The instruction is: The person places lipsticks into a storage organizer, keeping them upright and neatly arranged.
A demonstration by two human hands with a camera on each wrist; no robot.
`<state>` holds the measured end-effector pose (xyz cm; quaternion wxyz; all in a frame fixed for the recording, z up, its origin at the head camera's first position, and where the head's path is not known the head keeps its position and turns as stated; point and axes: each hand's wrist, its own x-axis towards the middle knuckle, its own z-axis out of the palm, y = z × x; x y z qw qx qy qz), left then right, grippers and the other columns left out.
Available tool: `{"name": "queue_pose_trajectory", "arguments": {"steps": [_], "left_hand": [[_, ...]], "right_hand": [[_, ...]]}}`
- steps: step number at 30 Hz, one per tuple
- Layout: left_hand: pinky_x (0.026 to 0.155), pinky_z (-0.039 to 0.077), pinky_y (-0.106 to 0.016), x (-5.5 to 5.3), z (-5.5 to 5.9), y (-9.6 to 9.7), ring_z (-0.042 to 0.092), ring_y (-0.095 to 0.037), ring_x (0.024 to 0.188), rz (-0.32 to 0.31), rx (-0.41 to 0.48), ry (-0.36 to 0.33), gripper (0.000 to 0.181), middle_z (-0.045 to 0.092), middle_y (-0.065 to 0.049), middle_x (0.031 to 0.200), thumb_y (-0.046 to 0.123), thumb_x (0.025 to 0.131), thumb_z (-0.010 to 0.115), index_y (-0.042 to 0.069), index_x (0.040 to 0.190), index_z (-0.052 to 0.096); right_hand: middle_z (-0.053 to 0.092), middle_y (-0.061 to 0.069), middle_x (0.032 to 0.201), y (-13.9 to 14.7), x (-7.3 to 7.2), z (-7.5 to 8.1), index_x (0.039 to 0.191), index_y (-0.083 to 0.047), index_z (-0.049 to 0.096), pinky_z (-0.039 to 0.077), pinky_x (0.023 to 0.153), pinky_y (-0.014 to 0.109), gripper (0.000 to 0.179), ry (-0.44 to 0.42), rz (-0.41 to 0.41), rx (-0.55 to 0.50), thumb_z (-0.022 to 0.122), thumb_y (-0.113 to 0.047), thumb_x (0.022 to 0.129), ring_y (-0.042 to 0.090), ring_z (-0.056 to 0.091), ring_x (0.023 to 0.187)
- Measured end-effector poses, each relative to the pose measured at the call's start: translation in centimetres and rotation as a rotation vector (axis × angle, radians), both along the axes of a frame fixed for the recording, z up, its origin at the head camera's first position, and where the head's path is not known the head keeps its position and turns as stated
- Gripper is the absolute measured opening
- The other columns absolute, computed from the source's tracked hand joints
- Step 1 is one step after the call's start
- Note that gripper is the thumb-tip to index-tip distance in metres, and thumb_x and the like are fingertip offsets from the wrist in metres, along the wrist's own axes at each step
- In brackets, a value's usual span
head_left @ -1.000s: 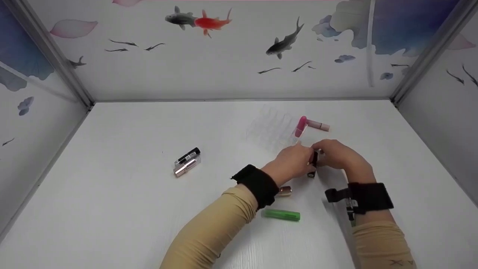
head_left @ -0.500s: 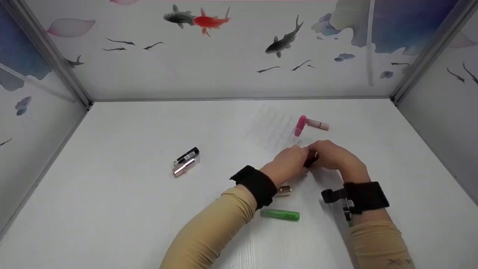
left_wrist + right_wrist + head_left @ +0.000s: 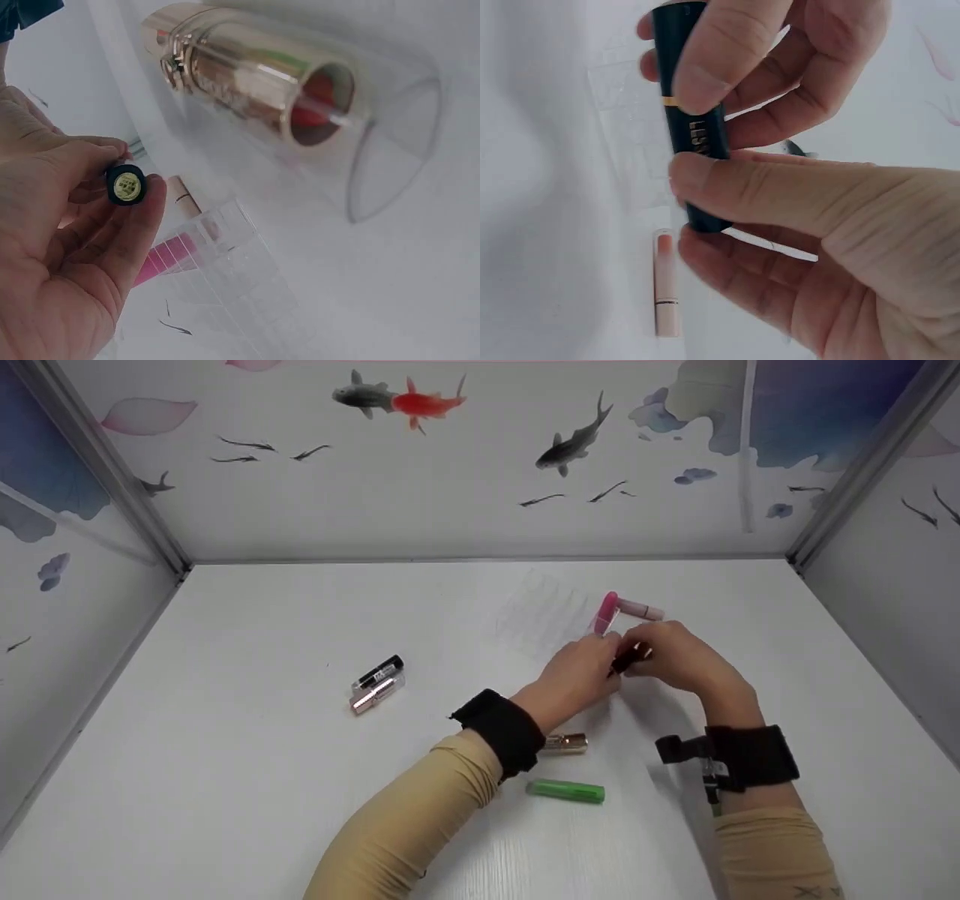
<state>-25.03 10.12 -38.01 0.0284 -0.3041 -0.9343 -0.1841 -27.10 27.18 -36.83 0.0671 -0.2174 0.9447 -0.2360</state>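
A dark green lipstick tube (image 3: 697,139) with a thin gold band and gold lettering is held between both hands. In the head view my left hand (image 3: 574,679) pinches one end of it, and my right hand (image 3: 679,656) grips the other with thumb and fingers. The right wrist view shows both thumbs pressed along its side. In the left wrist view its round end with a pale gold sticker faces the camera. Just beyond the hands lies a clear divided organizer (image 3: 536,611), with a bright pink tube (image 3: 606,611) at its right edge.
A pale pink lip gloss tube (image 3: 641,609) lies behind the right hand. Near the left wrist are a gold lipstick with clear cap (image 3: 570,743) and a green tube (image 3: 566,791). Farther left, a black-capped tube (image 3: 379,671) lies beside a rose-gold lipstick (image 3: 371,697).
The dark lipstick tube has gone from nearly lengthwise to slanted in the head view. Both hands have shifted slightly toward the back, still holding it, uncovering more of the gold lipstick.
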Motion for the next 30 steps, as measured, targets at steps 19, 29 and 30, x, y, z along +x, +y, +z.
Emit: {"name": "queue_pose_trajectory", "arguments": {"steps": [19,29,30], "left_hand": [[0.080,0.050,-0.013,-1.6,2.0,-2.4,0.064,-0.006,0.099,-0.070,0.549,0.087,0.025,0.065,-0.002,0.110,0.022,0.099,0.047,0.011,0.122,0.047],[0.083,0.050,-0.014,-2.0,3.5,-2.9,0.064,-0.004,0.104,0.009,0.515,0.130,0.031,0.066,0.005,0.117,0.032,0.097,0.051,0.020,0.125,0.056],[0.083,0.050,-0.014,-2.0,3.7,-3.0,0.064,-0.004,0.104,0.019,0.508,0.141,0.031,0.066,0.005,0.117,0.032,0.096,0.051,0.021,0.125,0.056]], "right_hand": [[0.064,0.013,0.106,-1.7,0.2,0.7,0.105,-0.002,0.066,0.057,0.076,0.042,0.020,0.442,-0.131,-0.244,0.067,-0.005,0.086,0.029,0.068,0.092],[0.070,0.011,0.106,-3.2,0.2,0.6,0.112,-0.008,0.067,0.057,0.071,0.042,0.024,0.551,-0.234,-0.323,0.066,-0.013,0.088,0.026,0.068,0.092],[0.070,0.011,0.106,-3.4,0.3,0.7,0.113,-0.009,0.066,0.057,0.072,0.042,0.025,0.545,-0.241,-0.330,0.065,-0.014,0.089,0.026,0.068,0.093]]}}
